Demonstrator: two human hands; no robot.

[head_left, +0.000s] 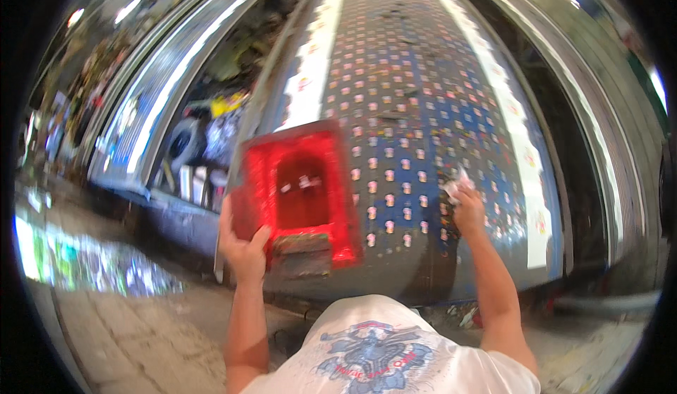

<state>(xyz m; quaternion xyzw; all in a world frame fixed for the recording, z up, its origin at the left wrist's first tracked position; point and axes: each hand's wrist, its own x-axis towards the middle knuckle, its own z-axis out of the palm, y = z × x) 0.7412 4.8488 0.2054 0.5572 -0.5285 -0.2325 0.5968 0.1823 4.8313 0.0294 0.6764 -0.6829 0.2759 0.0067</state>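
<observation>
1. Workshop, blurry toward the rim: long dark desk runs away from the person, with a left desk and a right desk alongside.
2. Main desk top: rows of small pink-and-white prints on dark grey with blue patches; left white strip and right white strip flank them lengthwise.
3. Left hand: grasping the red frame by its left side, thumb toward the front.
4. Red frame: over the near left part of the main desk, slightly tilted, dark see-through window in the middle. Brown block at its lower inner edge, near the thumb. Can't tell if the frame touches the desk.
5. Right hand: fingers closed on a crumpled pale cloth, over the right-hand rows of prints. Contact between cloth and desk unclear.
6. Gap between main and left desks: clutter, including a yellow item and a grey ring; details smeared.
7. Floor lower left: brownish, with a bright shiny patch.
8. Bottom centre: person's white shirt, blue-and-red print on it.
</observation>
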